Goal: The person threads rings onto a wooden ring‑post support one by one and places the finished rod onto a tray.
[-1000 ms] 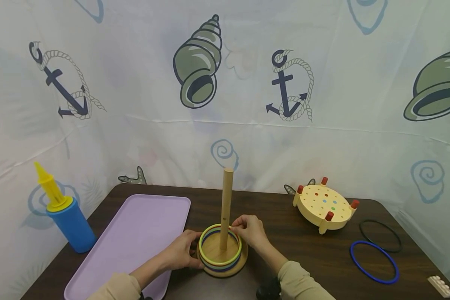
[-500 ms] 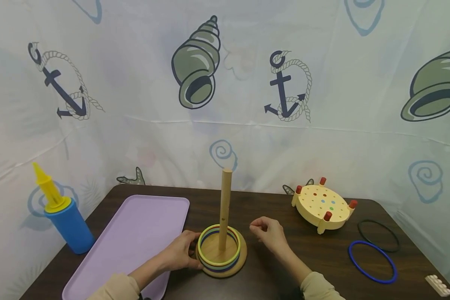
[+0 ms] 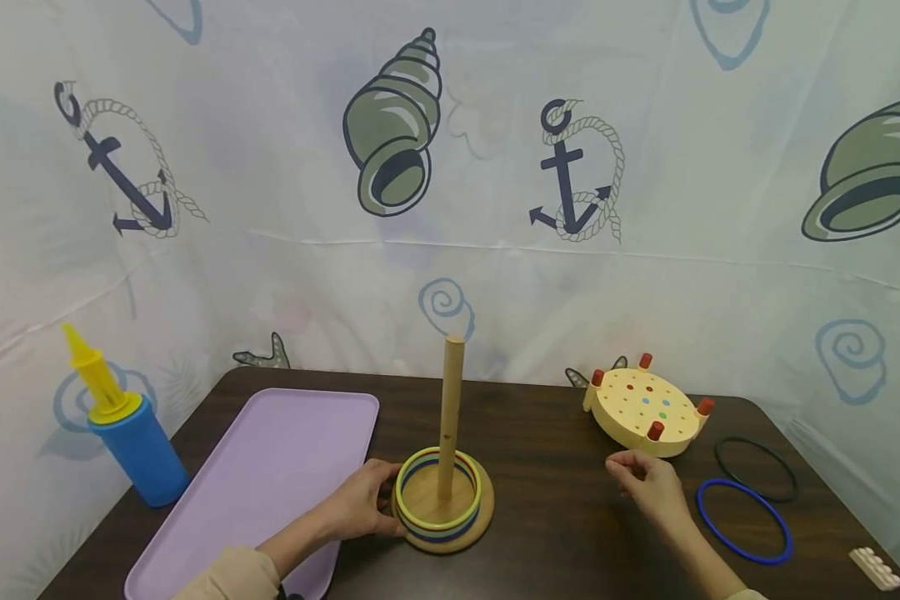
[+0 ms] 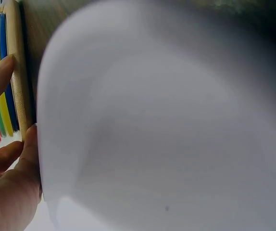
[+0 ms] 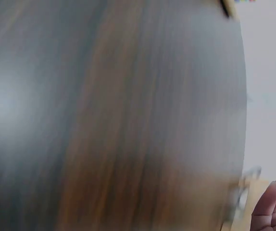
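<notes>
A wooden ring-toss stand (image 3: pixel 452 417) has an upright peg on a round base, with several coloured rings (image 3: pixel 437 527) stacked around the peg, a yellow one uppermost. My left hand (image 3: pixel 363 502) holds the stand by its left side. In the left wrist view, the thumb lies against the rings and the wooden base (image 4: pixel 17 72), while other fingertips touch the base's edge. Over the table's right half, my right hand (image 3: pixel 651 487) is in the air with loosely bent fingers and nothing in them. It is nearest to a blue ring (image 3: pixel 746 554) and a dark green ring (image 3: pixel 791 477).
A lilac tray (image 3: pixel 292 467) lies left of the stand, beside a blue and yellow pump (image 3: pixel 141 450). At the back right is a round cream pegged stool-like toy (image 3: pixel 648 408). A small white studded block (image 3: pixel 875 568) sits at the right edge.
My right hand has left the stacked rings and moved right across the table toward the loose rings. The left hand stays at the stand.
</notes>
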`<state>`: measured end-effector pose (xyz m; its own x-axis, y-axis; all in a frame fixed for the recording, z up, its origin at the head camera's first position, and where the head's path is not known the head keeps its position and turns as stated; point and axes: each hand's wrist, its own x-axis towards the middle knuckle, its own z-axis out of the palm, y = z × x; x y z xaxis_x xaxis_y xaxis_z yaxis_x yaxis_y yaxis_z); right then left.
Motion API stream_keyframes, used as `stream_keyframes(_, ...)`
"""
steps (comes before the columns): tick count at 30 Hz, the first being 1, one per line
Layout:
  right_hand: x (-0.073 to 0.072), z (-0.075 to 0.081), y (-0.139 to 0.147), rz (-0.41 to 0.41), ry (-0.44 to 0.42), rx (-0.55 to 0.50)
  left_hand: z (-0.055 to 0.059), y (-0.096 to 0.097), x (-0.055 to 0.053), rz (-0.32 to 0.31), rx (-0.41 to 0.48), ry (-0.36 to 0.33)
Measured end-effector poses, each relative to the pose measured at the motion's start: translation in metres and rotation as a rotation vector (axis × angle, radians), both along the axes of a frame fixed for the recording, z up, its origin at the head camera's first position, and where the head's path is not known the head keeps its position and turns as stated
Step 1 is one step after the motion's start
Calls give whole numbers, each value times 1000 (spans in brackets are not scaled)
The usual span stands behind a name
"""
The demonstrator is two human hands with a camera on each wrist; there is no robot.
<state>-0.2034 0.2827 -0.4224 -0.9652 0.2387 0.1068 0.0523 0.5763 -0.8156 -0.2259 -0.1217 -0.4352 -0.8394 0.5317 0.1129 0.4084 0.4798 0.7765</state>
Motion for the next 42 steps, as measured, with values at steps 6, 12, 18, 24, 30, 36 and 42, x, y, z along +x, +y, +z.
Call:
stream_keyframes(6, 19, 0, 62, -133, -22, 75, 2, 1, -1, -1, 0, 1)
stream_keyframes(12, 36, -4, 122, -270, -66, 180, 3, 1, -1, -2, -3, 1)
stream_keyframes(18, 46, -8, 159, -375, -90, 245, 3, 1, -1, -4, -3, 2)
stream_keyframes(24, 51, -12, 173, -378, -146, 273, 4, 1, -1, 3, -4, 0)
stream_keyframes(30, 54, -13, 178, -329, -174, 315, 4, 2, 0, 3, -1, -9)
stream_keyframes(36, 55, -13, 180, -289, -178, 352, 4, 2, 0, 3, 1, -18)
stream_keyframes(42, 54, -14, 183, -261, -137, 405, 3, 2, 1, 5, 13, -22)
